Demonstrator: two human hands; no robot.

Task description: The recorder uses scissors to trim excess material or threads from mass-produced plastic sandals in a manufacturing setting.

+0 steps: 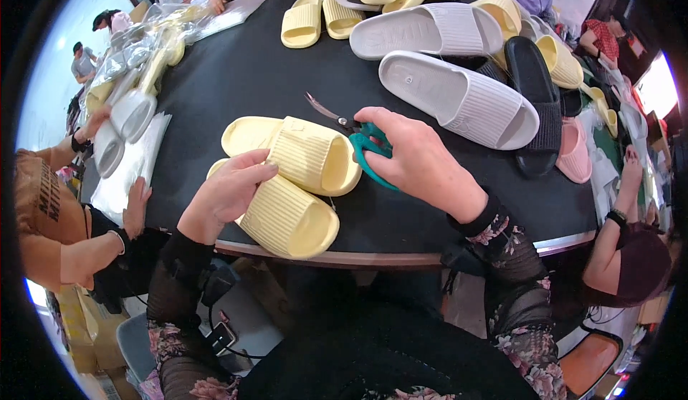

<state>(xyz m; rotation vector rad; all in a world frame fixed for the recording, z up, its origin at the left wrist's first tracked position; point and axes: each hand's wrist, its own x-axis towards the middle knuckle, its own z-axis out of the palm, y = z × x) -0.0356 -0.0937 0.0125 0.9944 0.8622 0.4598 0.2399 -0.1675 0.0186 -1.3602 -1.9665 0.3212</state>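
Pointing up-left: scissors blades.

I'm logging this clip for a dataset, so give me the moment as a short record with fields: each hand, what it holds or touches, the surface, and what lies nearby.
left hand: left hand rests on the nearer slipper of a yellow slipper pair
right hand: right hand grips teal-handled scissors, blades pointing away, open
surface: black table
nearby: white slippers, black slipper, pink slipper, more yellow slippers at the far edge
others: other people's hands at the left and right edges
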